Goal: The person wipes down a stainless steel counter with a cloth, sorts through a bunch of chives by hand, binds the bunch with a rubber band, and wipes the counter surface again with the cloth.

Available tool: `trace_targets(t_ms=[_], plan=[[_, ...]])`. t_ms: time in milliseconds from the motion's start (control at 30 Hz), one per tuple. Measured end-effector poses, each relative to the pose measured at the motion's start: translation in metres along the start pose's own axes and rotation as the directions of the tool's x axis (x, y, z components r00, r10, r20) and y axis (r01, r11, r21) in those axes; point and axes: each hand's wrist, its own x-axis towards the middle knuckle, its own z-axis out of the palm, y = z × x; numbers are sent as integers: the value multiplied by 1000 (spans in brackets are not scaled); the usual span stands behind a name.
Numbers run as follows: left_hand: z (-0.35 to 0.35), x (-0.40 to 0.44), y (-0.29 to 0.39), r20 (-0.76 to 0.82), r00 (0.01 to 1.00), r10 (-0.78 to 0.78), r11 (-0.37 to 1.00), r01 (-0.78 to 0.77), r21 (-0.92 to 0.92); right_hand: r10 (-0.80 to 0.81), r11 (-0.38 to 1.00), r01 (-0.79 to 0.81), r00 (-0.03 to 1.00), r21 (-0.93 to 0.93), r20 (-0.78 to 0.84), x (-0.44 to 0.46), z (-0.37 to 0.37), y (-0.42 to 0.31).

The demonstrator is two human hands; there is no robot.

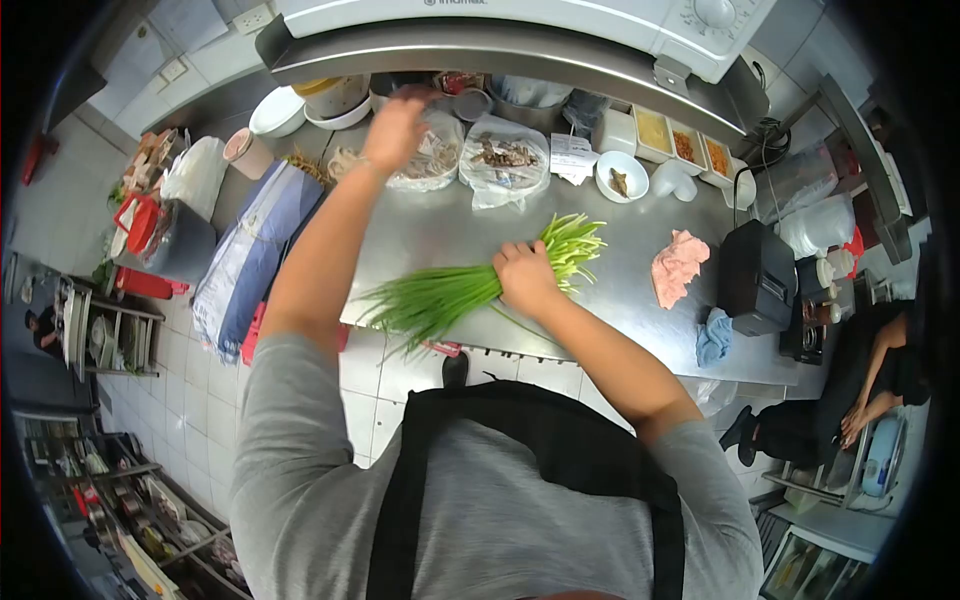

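Note:
My right hand (525,277) is wrapped round a bunch of long green stalks (430,298), near their pale ends, on the steel counter (620,240). The leafy tips point left and hang over the counter's front edge. My left hand (397,128) is stretched out to the back of the counter, above a plastic bag (432,160) and beside a yellow-rimmed tub (330,97). Its fingertips are blurred and partly lost among the containers, so whether they hold anything is hidden.
A second bag (503,160), a white bowl (621,178) and food trays (686,146) line the back. A pink cloth (680,268), blue cloth (714,338) and black machine (756,278) are at right. A steel shelf (500,72) overhangs the back. Another person (850,390) is at far right.

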Motion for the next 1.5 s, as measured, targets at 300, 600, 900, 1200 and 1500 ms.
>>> trace_targets(t_ms=[300,600,900,1200,1500], plan=[[124,52,-55,378,919,-109,968,185,-171,37,999,-36,999,31,-30,4,-6,-1],[137,61,-84,362,918,159,977,-199,76,61,998,-61,998,36,-7,7,-1,-1],[111,56,-74,489,872,12,988,-85,127,77,997,-77,997,30,-13,6,2,-2],[70,40,-38,340,935,95,990,-125,66,-43,995,42,999,95,13,1,-6,11],[-43,-146,144,653,558,512,47,741,-670,37,999,-46,943,19,331,44,-7,23]])
